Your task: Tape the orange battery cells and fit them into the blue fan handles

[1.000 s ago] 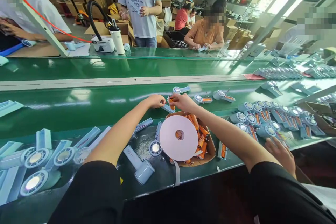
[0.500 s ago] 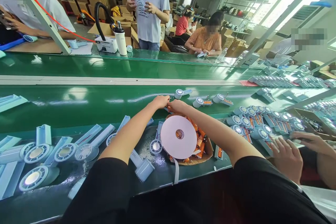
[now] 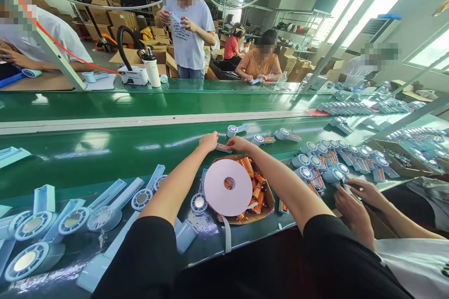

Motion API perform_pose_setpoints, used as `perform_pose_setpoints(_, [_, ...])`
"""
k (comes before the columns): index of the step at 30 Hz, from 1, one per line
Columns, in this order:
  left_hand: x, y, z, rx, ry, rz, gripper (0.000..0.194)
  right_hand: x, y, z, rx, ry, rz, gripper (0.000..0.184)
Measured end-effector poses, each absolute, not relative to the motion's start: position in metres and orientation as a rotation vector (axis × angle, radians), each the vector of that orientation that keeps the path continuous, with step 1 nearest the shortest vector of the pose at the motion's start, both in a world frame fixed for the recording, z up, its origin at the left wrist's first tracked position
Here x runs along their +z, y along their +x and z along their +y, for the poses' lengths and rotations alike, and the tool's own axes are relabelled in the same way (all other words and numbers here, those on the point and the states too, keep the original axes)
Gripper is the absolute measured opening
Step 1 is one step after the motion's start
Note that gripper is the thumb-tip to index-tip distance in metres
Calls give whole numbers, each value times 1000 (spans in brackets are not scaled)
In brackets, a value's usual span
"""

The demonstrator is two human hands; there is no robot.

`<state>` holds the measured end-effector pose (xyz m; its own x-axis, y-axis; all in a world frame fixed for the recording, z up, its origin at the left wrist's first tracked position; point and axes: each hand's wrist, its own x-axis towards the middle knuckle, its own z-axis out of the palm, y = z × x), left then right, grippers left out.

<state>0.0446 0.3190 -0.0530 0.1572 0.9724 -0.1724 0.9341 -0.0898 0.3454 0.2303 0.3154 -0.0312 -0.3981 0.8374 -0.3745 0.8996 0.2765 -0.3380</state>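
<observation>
Left hand (image 3: pixel 208 142) and right hand (image 3: pixel 238 143) pressed together at centre frame on the green counter (image 3: pixel 105 149), grips narrow, pinching a small blue handle piece with an orange battery (image 3: pixel 223 148). Apparently seating the battery; contact partly hidden. Box of orange batteries (image 3: pixel 257 187) and white tape roll (image 3: pixel 228 187) just below. Next move calls for firm thumb pressure, then release.
</observation>
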Motion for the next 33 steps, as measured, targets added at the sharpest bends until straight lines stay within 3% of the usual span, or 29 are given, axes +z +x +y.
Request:
perform_pose_setpoints(5, [-47, 51, 317, 70, 2070, 1825, 39, -35, 229, 321, -932, 1802, 2305, 37])
perform_pose_setpoints(10, [-15, 59, 315, -1, 2104, 1868, 36, -2, 237, 308, -1002, 2026, 2393, 32])
perform_pose_setpoints(15, [19, 45, 263, 119, 2258, 1828, 48, 9, 294, 201, -1102, 2151, 2765, 36])
perform_pose_setpoints(17, [21, 30, 220, 219, 2489, 1481, 53, -4, 327, 133, -1387, 2091, 2974, 36])
perform_pose_setpoints(20, [14, 9, 152, 95, 2817, 875, 69, -35, 361, 42, -1805, 2042, 2760, 39])
perform_pose_setpoints(24, [2, -7, 98, -61, 2922, 1027, 70, -67, 346, -11, -2262, 2148, 2386, 43])
perform_pose_setpoints(27, [0, -15, 81, 180, 2853, 1101, 67, -72, 302, -14, -2570, 2172, 2188, 51])
perform_pose_setpoints(30, [-1, -22, 62, 614, 2825, 1179, 75, -61, 257, -13, -2686, 1900, 2153, 68])
perform_pose_setpoints(33, [-8, -28, 39, 950, 2771, 1315, 84, -43, 233, -19, -2541, 1544, 2345, 41])
